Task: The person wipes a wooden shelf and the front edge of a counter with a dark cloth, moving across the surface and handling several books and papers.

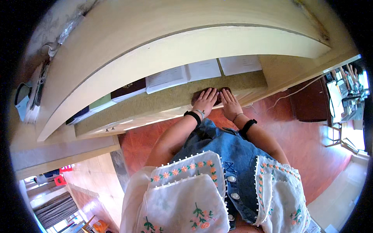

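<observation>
Both hands rest side by side on a dark reddish-brown, soft-looking piece (198, 94), perhaps a folded cloth, at the front of a shelf (167, 97) with a mottled tan surface. My left hand (206, 102) lies palm down over it, fingers stretched forward. Beside it, my right hand (230, 105) is also laid flat, its fingers straight and pointing away from me. The two hands nearly meet at the fingertips. Most of the brown piece is hidden beneath them.
Along the shelf's back are white paper stacks (167, 79), a dark-covered book (128, 89) and a green-covered one (100, 103). A curved cream board (186, 46) overhangs them. A dark brown desk (309, 101) stands at the right, a pale cable (289, 94) nearby.
</observation>
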